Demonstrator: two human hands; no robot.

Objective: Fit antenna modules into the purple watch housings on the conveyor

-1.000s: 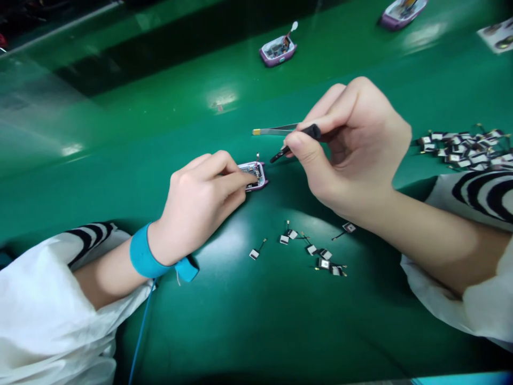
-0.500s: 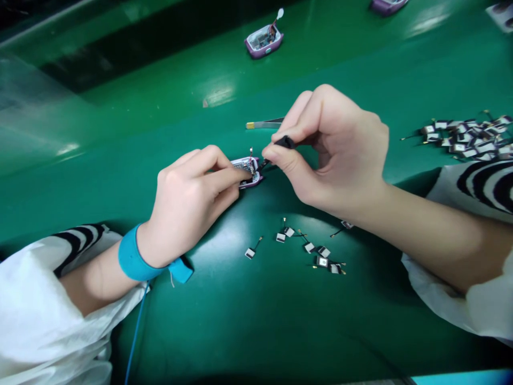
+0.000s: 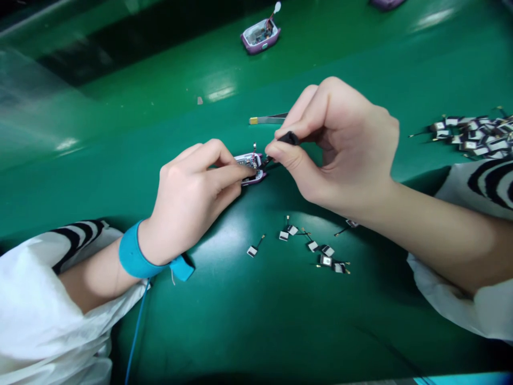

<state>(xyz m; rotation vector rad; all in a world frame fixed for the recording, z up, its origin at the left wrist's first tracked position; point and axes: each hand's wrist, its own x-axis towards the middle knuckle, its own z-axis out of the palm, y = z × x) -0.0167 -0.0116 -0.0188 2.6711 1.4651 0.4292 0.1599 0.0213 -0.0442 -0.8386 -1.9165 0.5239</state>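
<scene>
My left hand (image 3: 196, 187) is closed around the near-left side of a small purple and white device housing (image 3: 254, 180), its index fingertip pressed onto the exposed circuit board inside. A short red wire with a small silvery end sticks up from that housing. Pinched between thumb and index finger of my right hand (image 3: 340, 139) is a small black part (image 3: 289, 138). A thin dark piece runs from it down to the right end of the housing; the contact point is too small to make out. Behind my right fingers lie tweezers (image 3: 266, 120), partly covered.
Several small black-and-white modules with short leads (image 3: 312, 246) lie in front of my hands. A larger pile of them (image 3: 476, 136) is at the right. Another opened purple housing (image 3: 260, 37) stands farther back. A blue wrist strap (image 3: 138, 254) trails a cord (image 3: 136, 334).
The view has shifted slightly, so the table things sit a little differently. Both hands keep their hold, the right still at the housing's right end.
</scene>
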